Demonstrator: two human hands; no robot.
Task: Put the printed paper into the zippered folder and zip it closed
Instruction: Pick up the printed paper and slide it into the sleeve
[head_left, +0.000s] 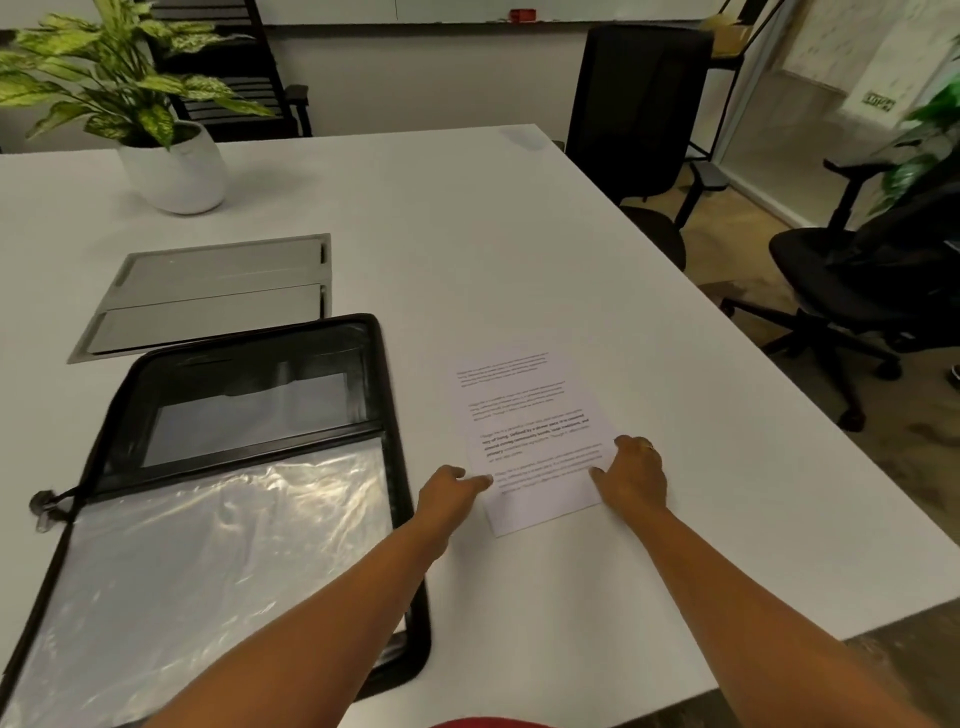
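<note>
A printed paper with several text blocks lies flat on the white table, right of centre. My left hand touches the sheet's near left edge with extended fingers. My right hand rests on its near right corner, fingers bent over the edge. The black zippered folder lies open to the left, showing a clear plastic sleeve in its near half and a pocket in the far half. Its zipper pulls lie at the left edge. My left forearm crosses the folder's near right corner.
A potted plant in a white pot stands at the far left of the table. A grey metal cable hatch is set into the table behind the folder. Black office chairs stand beyond the right edge.
</note>
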